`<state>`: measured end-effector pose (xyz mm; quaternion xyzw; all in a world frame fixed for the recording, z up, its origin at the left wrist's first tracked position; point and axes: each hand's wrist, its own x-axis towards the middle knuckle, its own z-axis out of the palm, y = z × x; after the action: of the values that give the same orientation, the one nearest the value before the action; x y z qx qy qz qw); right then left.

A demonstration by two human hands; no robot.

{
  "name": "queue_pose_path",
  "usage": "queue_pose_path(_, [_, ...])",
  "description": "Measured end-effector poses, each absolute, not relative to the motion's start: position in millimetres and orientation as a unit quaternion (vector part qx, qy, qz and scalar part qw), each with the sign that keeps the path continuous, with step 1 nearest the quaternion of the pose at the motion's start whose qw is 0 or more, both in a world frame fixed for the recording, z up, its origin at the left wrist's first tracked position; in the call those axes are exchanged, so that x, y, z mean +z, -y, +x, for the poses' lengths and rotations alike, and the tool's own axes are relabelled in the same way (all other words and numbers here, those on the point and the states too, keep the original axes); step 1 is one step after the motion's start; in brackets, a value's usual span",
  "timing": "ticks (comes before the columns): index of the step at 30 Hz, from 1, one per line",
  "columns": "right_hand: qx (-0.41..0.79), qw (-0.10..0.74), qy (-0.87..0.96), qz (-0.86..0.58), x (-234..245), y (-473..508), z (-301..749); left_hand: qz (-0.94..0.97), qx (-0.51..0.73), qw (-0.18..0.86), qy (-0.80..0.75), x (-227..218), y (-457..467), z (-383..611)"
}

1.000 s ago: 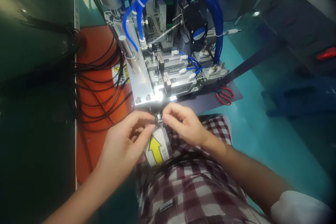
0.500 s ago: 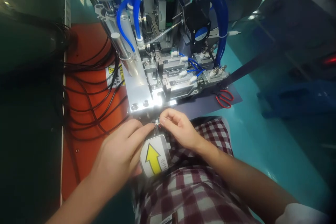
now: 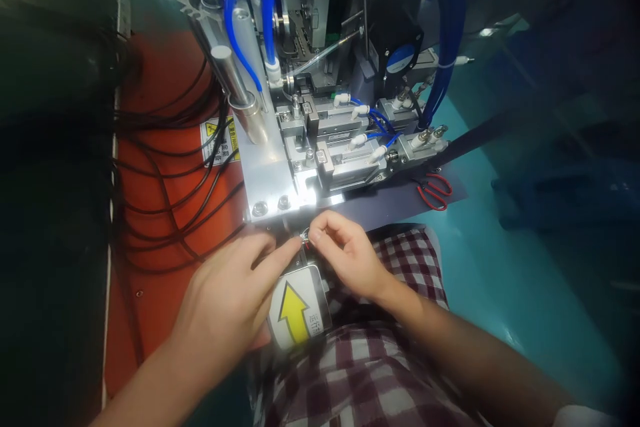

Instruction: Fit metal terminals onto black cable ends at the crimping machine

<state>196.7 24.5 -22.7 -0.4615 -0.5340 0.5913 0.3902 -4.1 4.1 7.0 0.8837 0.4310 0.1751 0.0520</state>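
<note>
My left hand (image 3: 227,293) reaches in from the lower left, its fingers drawn together and the fingertips pointing at a small metal part (image 3: 304,235) just below the machine's aluminium plate (image 3: 265,177). My right hand (image 3: 343,253) pinches that small part between thumb and forefinger. Under both hands sits a white block with a yellow arrow label (image 3: 299,309). Whether the left fingertips also grip the part is hidden.
The machine (image 3: 325,80) carries blue air hoses (image 3: 247,7), a steel cylinder (image 3: 235,90) and a black fan (image 3: 393,40). Black cables (image 3: 170,173) sprawl over the orange surface at left. Red-handled scissors (image 3: 434,190) lie at right. A checked shirt fills the bottom.
The view has shifted closer and upward on the machine. Both hands stay together at the small part, the right pinch a little lower and tighter.
</note>
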Motion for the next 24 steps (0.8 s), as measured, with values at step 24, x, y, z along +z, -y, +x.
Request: queue_pose_path(24, [0.577,0.385,0.532,-0.485,-21.1,-25.3,194.2,0.878,0.164,0.050,-0.447,1.2,3.6,-3.1])
